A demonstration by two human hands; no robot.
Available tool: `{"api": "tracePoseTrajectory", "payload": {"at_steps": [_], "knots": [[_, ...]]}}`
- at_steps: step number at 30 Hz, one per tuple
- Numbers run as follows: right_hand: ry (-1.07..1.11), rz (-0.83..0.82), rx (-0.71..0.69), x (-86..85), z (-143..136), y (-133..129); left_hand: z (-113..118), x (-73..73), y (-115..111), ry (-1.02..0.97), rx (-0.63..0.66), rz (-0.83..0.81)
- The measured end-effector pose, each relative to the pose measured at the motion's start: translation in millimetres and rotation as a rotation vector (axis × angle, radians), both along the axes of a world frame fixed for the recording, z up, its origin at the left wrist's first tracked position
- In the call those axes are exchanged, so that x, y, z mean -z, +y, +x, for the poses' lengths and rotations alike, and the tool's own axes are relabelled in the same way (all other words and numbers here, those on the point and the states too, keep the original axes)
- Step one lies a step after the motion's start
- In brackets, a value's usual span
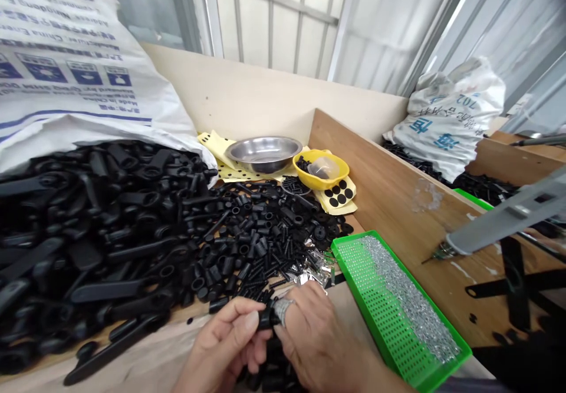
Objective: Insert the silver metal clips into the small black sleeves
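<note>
Between its thumb and fingers my left hand pinches a small black plastic part, short and tube-like. Close against it on the right, my right hand has its fingers curled at the same part, with a greyish wrapping on one finger. Whether a further small piece sits in the right fingers is hidden. Below both hands lie more black parts, partly covered. Just beyond the fingers spread black sleeves, black screws and shiny metal clips.
A green tray of small silvery pieces stands at right. Black handle-like parts spill from a white sack. Behind are a steel bowl and yellow basket. A grey powered tool overhangs the wooden divider.
</note>
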State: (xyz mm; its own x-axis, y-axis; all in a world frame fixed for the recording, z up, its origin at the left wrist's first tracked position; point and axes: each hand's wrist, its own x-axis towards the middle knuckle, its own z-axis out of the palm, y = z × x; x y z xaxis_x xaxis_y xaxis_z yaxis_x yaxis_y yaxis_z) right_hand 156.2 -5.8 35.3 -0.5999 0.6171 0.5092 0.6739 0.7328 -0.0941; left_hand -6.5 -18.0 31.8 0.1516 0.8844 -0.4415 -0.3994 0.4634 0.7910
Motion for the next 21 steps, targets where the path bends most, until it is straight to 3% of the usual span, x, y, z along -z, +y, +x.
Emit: {"api": "tracePoseTrajectory", "payload": {"at_steps": [8, 11, 17, 21], "knots": [[-0.009, -0.061, -0.071, -1.2, 4.4, -1.8, 0.7, 1.7, -3.7, 0.067, 0.019, 0.061], [0.072, -0.194, -0.098, -3.6, 3.5, -3.1, -0.5, 0.2, -3.8, 0.157, 0.045, 0.161], [0.215, -0.582, -0.017, -9.1, 0.3, -5.9, -7.1, -1.2, -4.2, 0.417, 0.058, 0.385], [0.223, -0.606, 0.005, -7.5, -0.9, -7.7, -8.4, -0.6, -6.5, 0.484, 0.029, 0.449]]}}
